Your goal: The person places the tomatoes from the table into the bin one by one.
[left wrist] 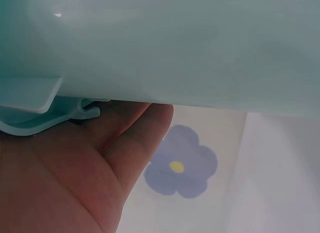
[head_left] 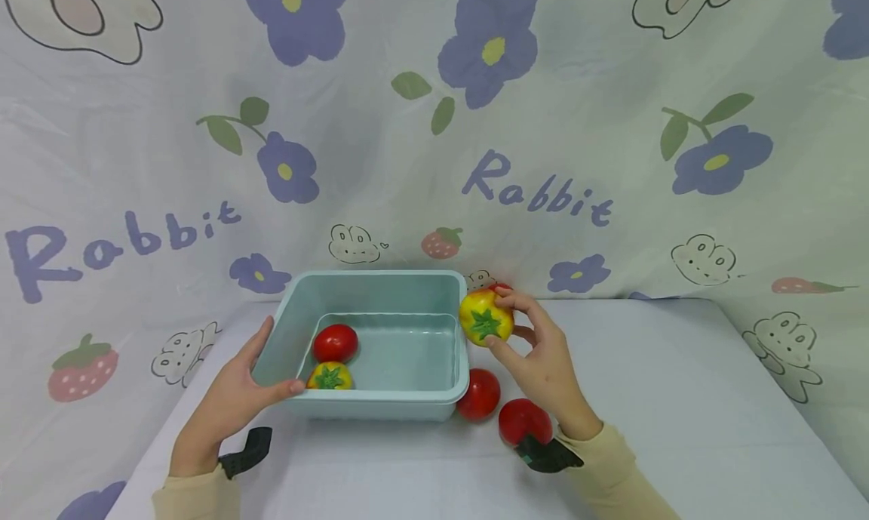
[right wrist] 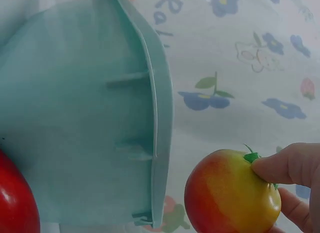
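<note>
My right hand [head_left: 543, 361] pinches a yellow-and-red toy tomato [head_left: 483, 320] with a green leafy top, held up at the right rim of a light blue-green plastic bin [head_left: 400, 396]. In the right wrist view, the thumb presses by the stem of this tomato [right wrist: 232, 193]. My left hand [head_left: 227, 392] grips the bin's front left corner, thumb over the rim and fingers along the outside wall. The left wrist view shows those fingers [left wrist: 140, 143] under the rim. Inside the bin lie a red tomato [head_left: 336, 343] and another yellow tomato [head_left: 329, 376], partly hidden by the front wall.
Right of the bin, two red tomatoes [head_left: 480, 394] sit on the white table [head_left: 679, 399], the nearer one partly covered by the right wrist strap [head_left: 548, 455]. Some red [head_left: 501, 287] shows behind the held tomato. A patterned curtain [head_left: 380, 165] hangs at the back.
</note>
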Available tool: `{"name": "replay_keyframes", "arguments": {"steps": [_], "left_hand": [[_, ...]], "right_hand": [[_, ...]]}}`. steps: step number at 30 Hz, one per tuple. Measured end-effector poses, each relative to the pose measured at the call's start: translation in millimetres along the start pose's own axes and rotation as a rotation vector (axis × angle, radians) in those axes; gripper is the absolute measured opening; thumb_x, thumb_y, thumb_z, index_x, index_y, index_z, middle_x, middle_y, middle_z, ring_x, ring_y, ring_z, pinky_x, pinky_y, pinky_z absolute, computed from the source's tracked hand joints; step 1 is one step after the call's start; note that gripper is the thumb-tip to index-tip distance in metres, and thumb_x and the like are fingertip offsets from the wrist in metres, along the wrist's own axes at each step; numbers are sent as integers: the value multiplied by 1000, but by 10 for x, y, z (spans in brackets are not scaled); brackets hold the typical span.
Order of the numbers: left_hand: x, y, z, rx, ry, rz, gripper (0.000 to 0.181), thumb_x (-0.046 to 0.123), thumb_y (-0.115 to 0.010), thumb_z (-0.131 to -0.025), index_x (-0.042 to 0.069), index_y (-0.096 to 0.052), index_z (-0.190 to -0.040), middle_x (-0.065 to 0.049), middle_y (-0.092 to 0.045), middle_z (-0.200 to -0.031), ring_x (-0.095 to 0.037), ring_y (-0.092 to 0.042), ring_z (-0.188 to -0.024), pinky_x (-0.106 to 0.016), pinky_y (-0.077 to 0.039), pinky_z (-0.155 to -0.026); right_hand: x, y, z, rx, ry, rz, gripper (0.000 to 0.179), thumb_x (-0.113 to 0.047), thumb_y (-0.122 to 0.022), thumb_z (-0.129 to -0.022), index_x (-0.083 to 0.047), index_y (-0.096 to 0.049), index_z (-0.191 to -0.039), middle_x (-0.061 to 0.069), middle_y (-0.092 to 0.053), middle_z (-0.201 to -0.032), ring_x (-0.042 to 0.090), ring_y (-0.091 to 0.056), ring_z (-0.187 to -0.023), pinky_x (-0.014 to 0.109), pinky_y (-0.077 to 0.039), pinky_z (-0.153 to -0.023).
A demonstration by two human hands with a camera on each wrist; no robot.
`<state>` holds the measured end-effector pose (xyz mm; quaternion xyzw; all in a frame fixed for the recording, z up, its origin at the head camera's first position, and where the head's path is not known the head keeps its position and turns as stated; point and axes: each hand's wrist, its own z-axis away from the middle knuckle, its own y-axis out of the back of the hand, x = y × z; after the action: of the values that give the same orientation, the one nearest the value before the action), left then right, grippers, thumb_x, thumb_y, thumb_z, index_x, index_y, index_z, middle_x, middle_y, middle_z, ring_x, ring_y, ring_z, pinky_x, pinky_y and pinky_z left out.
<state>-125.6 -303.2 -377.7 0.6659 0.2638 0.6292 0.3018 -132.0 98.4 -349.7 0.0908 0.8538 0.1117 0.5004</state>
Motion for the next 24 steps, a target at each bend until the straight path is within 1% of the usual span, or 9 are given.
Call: {"name": "replay_keyframes", "arguments": {"steps": [2, 3, 5, 7, 11, 16, 24], "left_hand": [[-3, 0, -4, -3, 5, -1, 106, 37, -74, -77, 20, 2, -150, -25, -17, -150, -49, -28, -126, -71, -30, -89], [-3, 1, -6, -4, 6, -1, 106, 37, -74, -77, 20, 2, -150, -24, -17, -150, -49, -28, -126, -72, -30, -89], [0, 3, -7, -5, 5, -4, 106, 38, -73, -77, 20, 2, -150, -24, -17, -150, -49, -28, -126, -72, -30, -89], [4, 6, -5, -4, -2, -8, 106, 37, -74, -76, 20, 1, -150, -24, -17, -150, -49, -27, -127, -72, -29, -90], [12, 13, 0, 1, -18, -17, 106, 37, -74, -76, 18, 0, -150, -23, -17, -150, -48, -29, -128, -70, -29, -91], [18, 17, -3, -2, -14, -18, 106, 37, -74, -76, 18, 0, -150, -23, -17, -150, -48, -29, -127, -70, -30, -91], [17, 10, -7, -5, 5, -12, 107, 38, -73, -77, 18, 1, -150, -24, -17, -150, -49, -30, -126, -71, -30, -90]], "right_hand": [[-87, -15, 13, -10, 7, -7, 42, 2, -67, -80, -4, -52, -118, 4, -49, -133, 17, -45, -120, 39, -50, -88], [-111, -26, 19, -17, 8, -7, 42, 3, -67, -80, -4, -52, -118, 5, -49, -133, 16, -45, -120, 39, -50, -89], [-137, -50, 30, -31, 19, -10, 42, 3, -67, -79, -3, -52, -118, 8, -48, -134, 16, -45, -120, 40, -49, -89], [-145, -75, 41, -45, 34, -12, 42, 3, -67, -79, -3, -52, -118, 10, -48, -134, 15, -45, -120, 39, -49, -89], [-133, -121, 61, -61, 65, -23, 43, 4, -67, -79, -3, -52, -118, 11, -47, -134, 15, -45, -120, 35, -49, -89], [-119, -172, 82, -77, 91, -30, 43, 4, -68, -79, -2, -52, -119, 11, -47, -134, 15, -45, -121, 32, -49, -89], [-110, -240, 109, -112, 123, -15, 45, 0, -69, -79, -4, -53, -121, 10, -46, -133, 17, -46, -119, 35, -49, -90]]}}
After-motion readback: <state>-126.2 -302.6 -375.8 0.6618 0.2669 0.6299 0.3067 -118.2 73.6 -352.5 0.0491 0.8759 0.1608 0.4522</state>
